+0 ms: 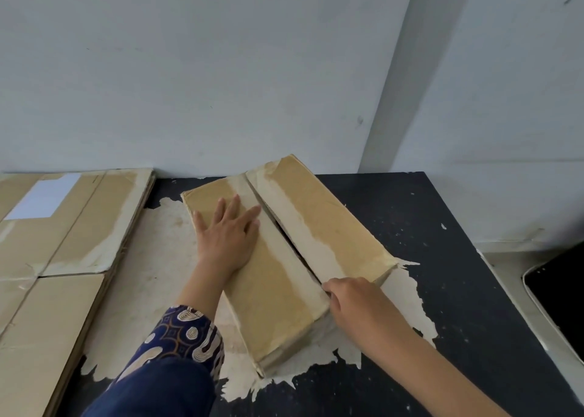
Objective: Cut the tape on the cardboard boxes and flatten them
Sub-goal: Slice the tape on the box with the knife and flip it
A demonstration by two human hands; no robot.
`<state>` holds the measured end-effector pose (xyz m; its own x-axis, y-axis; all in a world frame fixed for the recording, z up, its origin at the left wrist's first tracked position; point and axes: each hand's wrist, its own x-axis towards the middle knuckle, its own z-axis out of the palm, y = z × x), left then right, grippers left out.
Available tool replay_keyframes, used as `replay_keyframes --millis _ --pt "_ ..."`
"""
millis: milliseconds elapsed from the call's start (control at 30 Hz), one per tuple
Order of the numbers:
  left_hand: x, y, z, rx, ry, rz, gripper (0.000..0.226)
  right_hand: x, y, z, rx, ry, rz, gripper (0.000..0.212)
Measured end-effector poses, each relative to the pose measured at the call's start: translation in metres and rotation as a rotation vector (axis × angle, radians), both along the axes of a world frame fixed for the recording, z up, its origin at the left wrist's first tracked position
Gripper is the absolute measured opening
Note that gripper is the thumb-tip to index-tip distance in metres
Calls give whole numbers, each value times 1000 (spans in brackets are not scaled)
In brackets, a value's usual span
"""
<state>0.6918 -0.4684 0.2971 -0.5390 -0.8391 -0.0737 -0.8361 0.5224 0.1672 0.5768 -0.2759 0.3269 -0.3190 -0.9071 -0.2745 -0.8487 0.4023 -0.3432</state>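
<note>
A long cardboard box lies diagonally on the black table, its top seam split open along its length. My left hand presses flat on the left top flap, fingers spread and straight. My right hand is at the near end of the seam, its fingers curled over the edge of the right top flap, which stands tilted up. No cutting tool shows in either hand; the fingertips of the right hand are hidden in the seam.
A stack of flattened cardboard boxes lies on the table's left side, one with a white label. The tabletop's black coating is peeled away around the box. A white wall stands right behind the table. A dark tray-like object sits off the right edge.
</note>
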Motion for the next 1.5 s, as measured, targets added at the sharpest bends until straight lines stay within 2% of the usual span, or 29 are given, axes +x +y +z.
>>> replay_keyframes --millis 400,500,533,600,667,733,833,1167,1233,1333,1500 --pt "-1 0 -1 5 -5 7 44 4 33 13 -58 -78 -37 40" --pt "-1 0 3 -5 4 16 44 -10 31 23 -90 -194 -72 35" --pt "-1 3 3 -70 27 -31 43 -15 29 25 -145 -254 -100 33" --pt "-4 14 4 -273 118 -259 43 -23 19 23 -363 -351 -206 30" --pt "-9 30 2 -318 175 -469 42 -27 4 11 -611 -433 -347 29" --pt "-12 45 -1 -269 185 -569 37 -27 -14 -4 -762 -470 -438 26" --pt "-13 50 -5 -193 231 -637 33 -27 -34 -23 -858 -507 -486 27" --pt "-28 41 -2 -217 276 -662 33 -49 -57 -42 -906 -422 -548 27" --pt "-36 40 6 -160 212 -663 43 -56 -66 -42 -891 -404 -546 26" --pt "-44 43 14 27 86 -640 61 -69 -83 -40 -872 -425 -508 25" --pt "-53 56 17 130 7 -538 55 -80 -110 -33 -844 -534 -450 25"
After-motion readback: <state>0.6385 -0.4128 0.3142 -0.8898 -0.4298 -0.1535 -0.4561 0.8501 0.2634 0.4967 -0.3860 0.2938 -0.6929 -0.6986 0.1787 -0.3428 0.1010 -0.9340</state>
